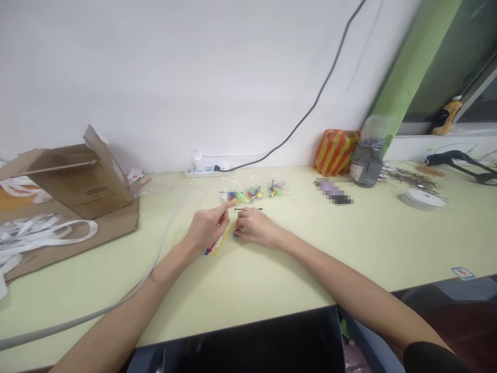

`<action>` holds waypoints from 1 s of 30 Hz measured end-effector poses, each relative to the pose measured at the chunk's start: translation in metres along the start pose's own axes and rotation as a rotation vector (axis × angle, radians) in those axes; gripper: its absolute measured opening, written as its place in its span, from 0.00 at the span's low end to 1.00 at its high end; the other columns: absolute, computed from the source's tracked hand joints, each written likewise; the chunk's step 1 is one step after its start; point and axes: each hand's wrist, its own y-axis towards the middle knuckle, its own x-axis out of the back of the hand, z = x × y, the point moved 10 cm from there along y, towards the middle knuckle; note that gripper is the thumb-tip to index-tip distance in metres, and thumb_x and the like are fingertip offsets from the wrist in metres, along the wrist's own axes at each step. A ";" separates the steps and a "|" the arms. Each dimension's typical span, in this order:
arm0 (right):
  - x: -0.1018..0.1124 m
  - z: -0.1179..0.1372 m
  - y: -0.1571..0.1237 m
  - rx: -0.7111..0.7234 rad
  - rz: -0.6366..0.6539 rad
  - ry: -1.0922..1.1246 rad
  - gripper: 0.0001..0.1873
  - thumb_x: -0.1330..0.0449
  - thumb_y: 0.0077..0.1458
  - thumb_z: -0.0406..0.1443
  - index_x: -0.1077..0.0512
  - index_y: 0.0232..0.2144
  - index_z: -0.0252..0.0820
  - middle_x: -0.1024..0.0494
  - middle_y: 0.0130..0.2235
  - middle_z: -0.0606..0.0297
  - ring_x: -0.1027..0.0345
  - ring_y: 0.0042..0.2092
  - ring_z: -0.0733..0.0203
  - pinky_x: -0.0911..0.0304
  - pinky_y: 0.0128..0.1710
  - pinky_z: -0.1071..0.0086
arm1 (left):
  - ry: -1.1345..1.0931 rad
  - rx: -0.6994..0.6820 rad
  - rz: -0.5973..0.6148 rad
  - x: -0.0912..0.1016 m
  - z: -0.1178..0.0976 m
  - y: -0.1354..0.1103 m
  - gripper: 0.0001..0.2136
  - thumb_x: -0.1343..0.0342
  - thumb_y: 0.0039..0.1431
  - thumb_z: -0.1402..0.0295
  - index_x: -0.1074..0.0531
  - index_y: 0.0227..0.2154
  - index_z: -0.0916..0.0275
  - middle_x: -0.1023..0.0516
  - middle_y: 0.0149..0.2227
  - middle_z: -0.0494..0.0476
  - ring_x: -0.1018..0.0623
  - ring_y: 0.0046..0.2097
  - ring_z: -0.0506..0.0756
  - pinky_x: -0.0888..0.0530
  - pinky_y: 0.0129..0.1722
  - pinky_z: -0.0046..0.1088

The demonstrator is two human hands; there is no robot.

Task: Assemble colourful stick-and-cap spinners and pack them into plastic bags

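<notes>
My left hand [209,225] is over the table with its index finger stretched to the right and the other fingers curled. Beneath it, thin plastic arrows show: a blue and red pair [210,249], a white one [220,241] and a yellow one [221,244]. Whether the curled fingers grip anything is hidden. Close by on the right, my right hand [256,227] has bent fingers closed at a small blue curved piece [236,234]. A black arrow [257,209] lies just beyond the right hand's fingers. Behind both hands are clear bags [254,192] of multicoloured small plastic parts.
An open cardboard box [83,181] and white straps [50,233] are at the left. A grey cable [155,264] passes by my left forearm. Along the wall sit a power strip [205,171] and a striped bag [336,153]; a white spool [423,199] stands right.
</notes>
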 end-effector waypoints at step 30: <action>0.015 -0.010 -0.005 -0.018 -0.137 0.086 0.06 0.39 0.66 0.34 0.25 0.35 0.40 0.28 0.37 0.61 0.37 0.44 0.55 0.43 0.46 0.63 | -0.015 -0.190 0.115 -0.007 -0.022 0.004 0.10 0.51 0.63 0.71 0.25 0.32 0.59 0.24 0.30 0.54 0.26 0.34 0.55 0.31 0.37 0.32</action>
